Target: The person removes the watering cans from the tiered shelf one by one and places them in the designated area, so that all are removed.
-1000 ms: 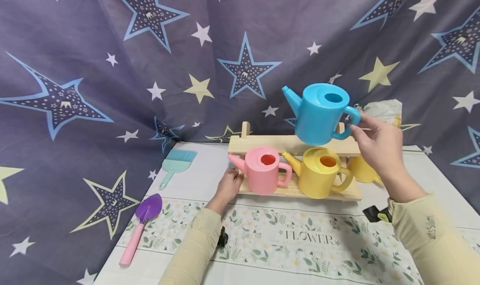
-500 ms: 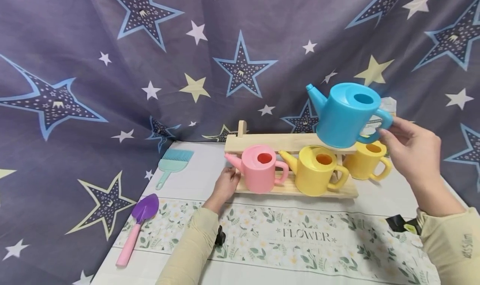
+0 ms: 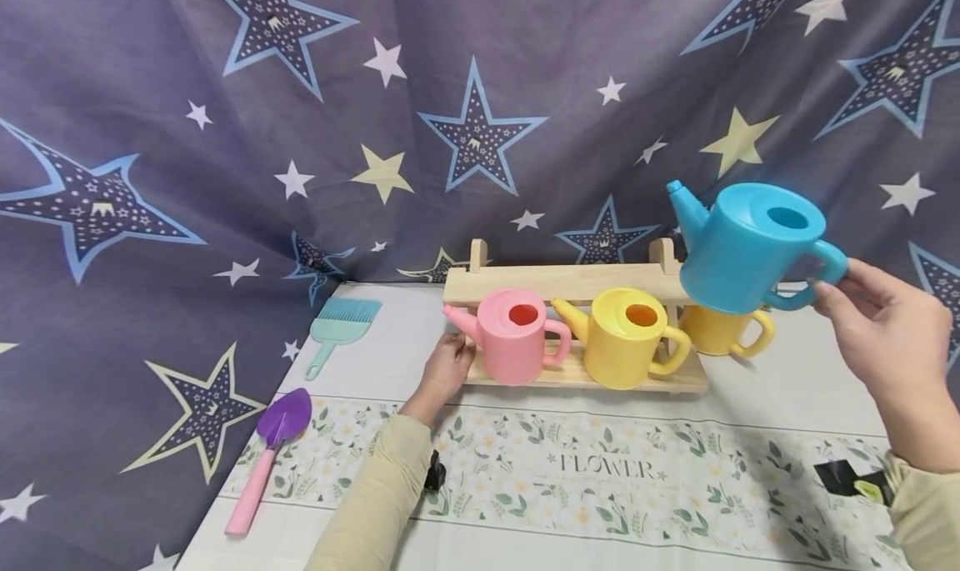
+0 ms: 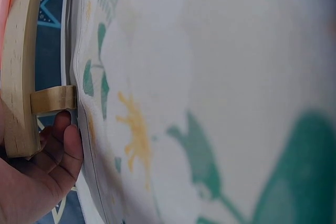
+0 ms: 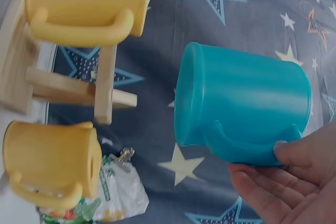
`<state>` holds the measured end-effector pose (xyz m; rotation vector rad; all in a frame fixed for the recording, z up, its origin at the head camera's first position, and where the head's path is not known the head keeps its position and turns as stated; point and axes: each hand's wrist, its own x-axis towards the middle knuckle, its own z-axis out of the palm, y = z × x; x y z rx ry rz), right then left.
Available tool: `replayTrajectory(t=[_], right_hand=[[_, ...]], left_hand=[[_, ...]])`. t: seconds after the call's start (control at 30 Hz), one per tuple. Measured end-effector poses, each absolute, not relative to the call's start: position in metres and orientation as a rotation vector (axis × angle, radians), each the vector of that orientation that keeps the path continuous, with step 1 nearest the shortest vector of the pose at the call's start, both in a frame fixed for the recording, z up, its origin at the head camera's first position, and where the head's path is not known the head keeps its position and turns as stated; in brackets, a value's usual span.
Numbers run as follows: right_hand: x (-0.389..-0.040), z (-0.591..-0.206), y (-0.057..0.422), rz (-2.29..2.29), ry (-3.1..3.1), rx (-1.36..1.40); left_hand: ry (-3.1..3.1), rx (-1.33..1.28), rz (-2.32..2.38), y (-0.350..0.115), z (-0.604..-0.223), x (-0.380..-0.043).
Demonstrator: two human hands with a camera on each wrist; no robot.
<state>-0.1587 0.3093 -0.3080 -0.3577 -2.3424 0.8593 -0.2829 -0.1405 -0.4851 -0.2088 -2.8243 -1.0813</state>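
A blue watering can (image 3: 752, 250) hangs in the air at the right, spout to the left. My right hand (image 3: 888, 338) pinches its handle between thumb and fingers; the right wrist view shows the thumb (image 5: 294, 153) on the handle. My left hand (image 3: 444, 371) grips the left end of the lower board of a wooden shelf (image 3: 562, 284), fingers (image 4: 73, 145) curled beneath the board. On that lower board stand a pink watering can (image 3: 513, 342) and a yellow watering can (image 3: 624, 346), both upright. The upper board carries nothing.
Behind the shelf's right end stands another yellow watering can (image 3: 712, 331), partly covered by the blue one. A white printed bag (image 5: 123, 190) lies near it. At the left are a teal brush (image 3: 347, 321) and a purple trowel with a pink handle (image 3: 258, 479). A starry curtain (image 3: 480, 21) hangs behind.
My right hand has carried the blue watering can from over the shelf's upper board to the right, past its end, and slightly lower. My left hand has stayed on the shelf.
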Motion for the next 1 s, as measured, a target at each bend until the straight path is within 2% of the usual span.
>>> replayTrajectory(t=[0.2,0.53,0.9,0.93,1.0], right_hand=[[-0.153,-0.322,0.328,0.936,-2.298,-0.365],[-0.152,-0.345,0.353,1.027,-2.100,-0.211],[-0.152,-0.362,0.375,0.890,-2.075,-0.311],[-0.154,-0.367,0.381,0.888,-2.075,-0.319],[-0.171,-0.402,0.422,0.861,-2.063,-0.310]], left_hand=[[-2.833,-0.214,-1.087,-0.140,-0.485,-0.283],[-2.838,-0.204,-1.092,-0.140,-0.483,-0.282],[-2.847,-0.190,-1.093,-0.140,-0.483,-0.283],[-2.846,-0.192,-1.089,-0.140,-0.483,-0.283],[-2.846,-0.189,-1.089,-0.140,-0.483,-0.283]])
